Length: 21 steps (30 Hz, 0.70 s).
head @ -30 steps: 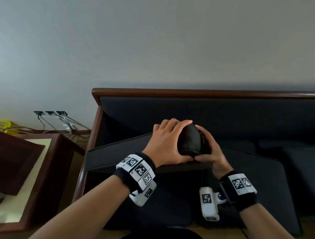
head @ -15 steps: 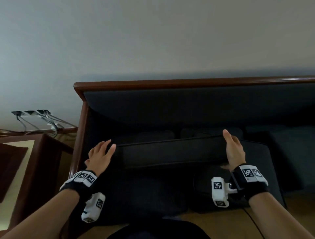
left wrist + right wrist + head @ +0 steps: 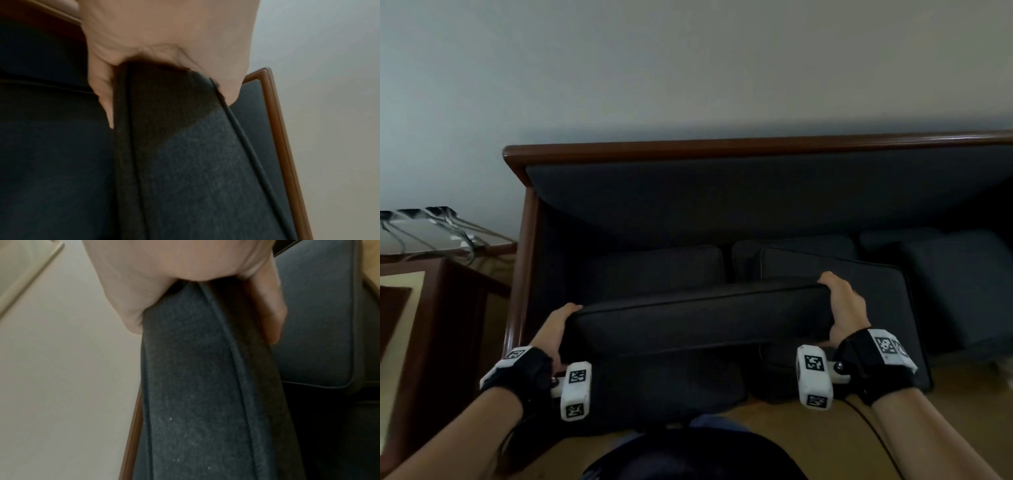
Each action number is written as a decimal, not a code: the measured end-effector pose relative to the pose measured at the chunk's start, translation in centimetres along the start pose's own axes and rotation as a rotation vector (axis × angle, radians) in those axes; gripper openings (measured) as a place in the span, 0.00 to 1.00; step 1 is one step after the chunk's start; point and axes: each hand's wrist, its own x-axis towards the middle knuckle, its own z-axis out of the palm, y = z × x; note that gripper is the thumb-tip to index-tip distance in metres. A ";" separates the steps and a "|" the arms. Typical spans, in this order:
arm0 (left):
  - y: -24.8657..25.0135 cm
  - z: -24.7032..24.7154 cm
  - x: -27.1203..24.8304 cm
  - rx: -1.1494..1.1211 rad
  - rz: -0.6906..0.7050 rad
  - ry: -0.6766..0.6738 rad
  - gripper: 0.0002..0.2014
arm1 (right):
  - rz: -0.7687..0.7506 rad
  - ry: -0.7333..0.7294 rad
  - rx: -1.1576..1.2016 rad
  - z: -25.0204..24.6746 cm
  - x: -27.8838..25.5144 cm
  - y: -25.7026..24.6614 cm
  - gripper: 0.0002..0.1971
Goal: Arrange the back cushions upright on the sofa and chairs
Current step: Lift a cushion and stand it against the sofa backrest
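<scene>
The cushion (image 3: 698, 318) is held above the sofa (image 3: 722, 205) seat, clamped at each end by the left hand (image 3: 554, 329) and right hand (image 3: 847, 308), probably so it can be stood upright against the backrest.

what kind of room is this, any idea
Probably a living room or lounge. A wood-framed sofa with dark grey cushions stands against a plain wall, a wooden side table sits beside it, and both hands hold one loose cushion by its ends.

Dim, soft indoor light leaves the dark upholstery murky; wide-angle bending at the edges, wrist views close and blurred
</scene>
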 end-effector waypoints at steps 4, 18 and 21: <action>1.4 0.0 -1.1 -0.078 0.078 0.062 0.20 | 0.002 0.055 0.063 0.4 0.3 -1.0 0.37; 11.4 -5.5 -1.6 -0.246 0.381 0.242 0.21 | -0.031 -0.189 0.104 12.2 0.3 -5.0 0.25; 12.7 -5.1 -0.1 -0.229 0.358 0.208 0.18 | 0.009 -0.217 0.056 15.1 2.3 -4.3 0.32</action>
